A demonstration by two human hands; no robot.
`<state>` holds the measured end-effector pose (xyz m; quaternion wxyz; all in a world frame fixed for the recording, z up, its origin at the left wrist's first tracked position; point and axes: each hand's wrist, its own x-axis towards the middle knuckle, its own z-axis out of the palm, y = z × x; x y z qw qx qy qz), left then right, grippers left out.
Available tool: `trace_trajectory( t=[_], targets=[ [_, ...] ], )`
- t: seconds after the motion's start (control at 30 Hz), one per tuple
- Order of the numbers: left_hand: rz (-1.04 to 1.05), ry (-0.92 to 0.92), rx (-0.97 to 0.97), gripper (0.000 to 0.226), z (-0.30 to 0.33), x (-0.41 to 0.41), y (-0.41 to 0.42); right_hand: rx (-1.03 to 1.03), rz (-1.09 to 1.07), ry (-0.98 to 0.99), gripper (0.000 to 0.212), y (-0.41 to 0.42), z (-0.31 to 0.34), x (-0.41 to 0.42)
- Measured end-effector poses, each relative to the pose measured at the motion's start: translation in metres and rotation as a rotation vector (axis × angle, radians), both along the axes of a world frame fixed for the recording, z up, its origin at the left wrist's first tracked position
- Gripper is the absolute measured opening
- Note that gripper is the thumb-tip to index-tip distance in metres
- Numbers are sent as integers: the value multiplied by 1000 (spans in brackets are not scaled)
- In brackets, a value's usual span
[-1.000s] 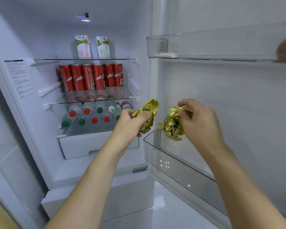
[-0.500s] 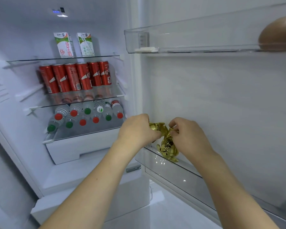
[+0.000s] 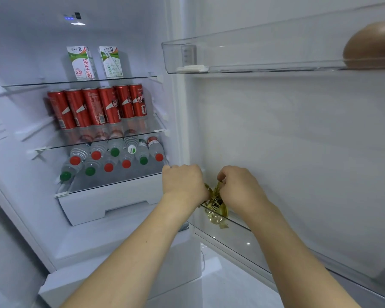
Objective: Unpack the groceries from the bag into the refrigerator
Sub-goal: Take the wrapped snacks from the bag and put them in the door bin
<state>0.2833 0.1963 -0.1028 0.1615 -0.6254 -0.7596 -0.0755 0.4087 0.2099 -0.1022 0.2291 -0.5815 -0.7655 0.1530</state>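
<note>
Both my hands reach over the lower door bin [image 3: 238, 238] of the open refrigerator. My right hand [image 3: 240, 187] pinches the top of a gold foil packet [image 3: 217, 206], which hangs down into the bin. My left hand [image 3: 183, 183] is curled beside it, knuckles up; a strip of gold foil [image 3: 207, 188] shows at its right edge, and the rest of that second packet is hidden under the hand. No grocery bag is in view.
Inside the fridge stand two milk cartons [image 3: 81, 63] on the top shelf, a row of red cans [image 3: 98, 105] below, and several water bottles [image 3: 113, 156] lying over a white drawer [image 3: 111, 203]. The upper door bin [image 3: 253, 56] holds a brown egg [image 3: 371, 45] at the far right.
Both hands have dropped from chest height down to the lower door bin, carrying the gold packets. The right packet now hangs inside the bin.
</note>
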Motion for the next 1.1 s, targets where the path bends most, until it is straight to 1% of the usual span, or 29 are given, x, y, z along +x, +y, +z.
trace_trajectory(
  t=[0.13,0.2,0.27,0.43,0.53,0.73,0.8,0.83,0.9,0.97,1.0,1.1],
  targets=[
    [14,10,-31,40,-7,1,1,-37,-8,-17,35,2,-3,2],
    [14,5,-58,30,-10,1,3,-84,3,-56,37,2,-6,3],
    [15,0,-92,28,-10,0,4,-126,12,-90,37,1,-8,2],
    [-3,32,-110,20,-7,1,2,-128,1,-99,34,1,-10,-1],
    [6,69,-131,29,-7,1,1,-150,3,-136,35,1,-11,-1],
    [6,59,-156,32,-4,1,-3,-215,22,-195,38,0,-13,1],
    [7,38,-151,30,-4,1,-4,-235,30,-209,34,-1,-11,0],
    [7,27,-147,29,-3,1,-5,-239,38,-210,29,-1,-11,0],
    [1,8,-141,27,-2,2,-6,-237,25,-213,10,-1,-11,1],
    [-8,-14,-145,29,-2,1,-7,-232,13,-198,24,-1,-12,0],
    [-14,-27,-147,29,-2,0,-8,-239,11,-195,28,-1,-12,0],
    [-43,-80,-139,18,0,-3,-11,-234,31,-192,30,-4,-10,1]
  ],
)
